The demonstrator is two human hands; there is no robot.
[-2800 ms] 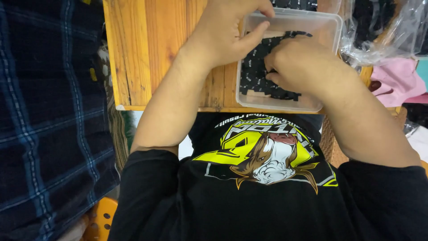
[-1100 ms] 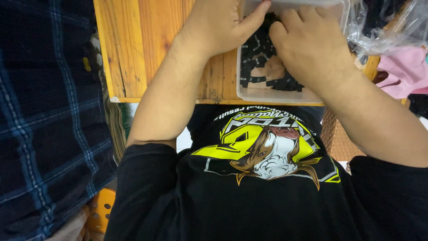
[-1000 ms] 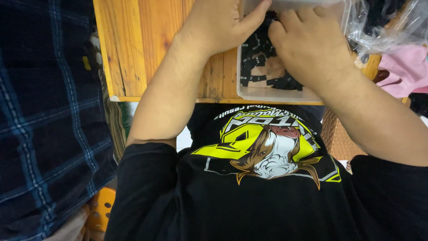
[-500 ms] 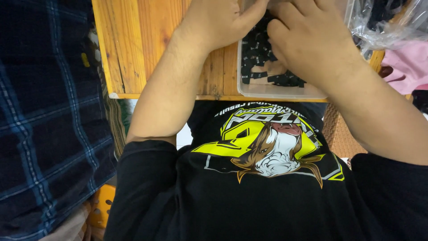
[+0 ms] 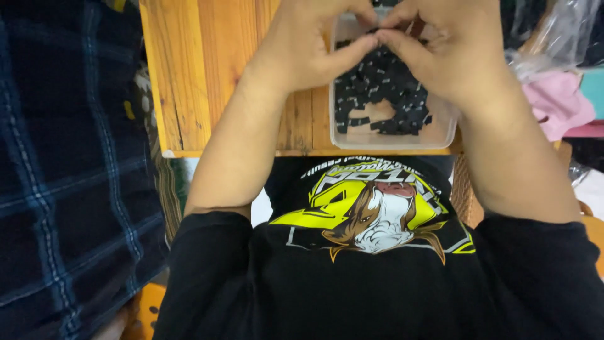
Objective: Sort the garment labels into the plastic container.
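dark plaid cloth (image 5: 69,189) fills the left edge, looks like another person's garment, not involved; wooden bench (image 5: 207,69) runs across the top, its near edge just above the wearer's black printed shirt (image 5: 371,252); clear plastic bags (image 5: 547,38) and pink cloth (image 5: 557,104) off to the right, apart from the work.

clear plastic tub (image 5: 393,135) sits on the bench at the near edge, in front of the wearer's chest; inside it a loose heap of small black parts (image 5: 384,94), with a bare patch of tub floor showing near the front.

left hand (image 5: 308,50) and right hand (image 5: 459,53) are both over the tub, thumbs and fingertips meeting above the heap; both hands curled in, pinch-closed; they seem to be pinching something small and dark between them at the meeting point, but it's mostly hidden by the fingers, so can't tell exactly what or which hand bears it.

my read on the step: fine fingertip work on one piece picked out of the heap, held right over the tub so anything dropped lands back in; next move probably wants a steady two-hand pinch and small, aligned finger motion, not arm travel; the wrists are already braced near the tub rim.
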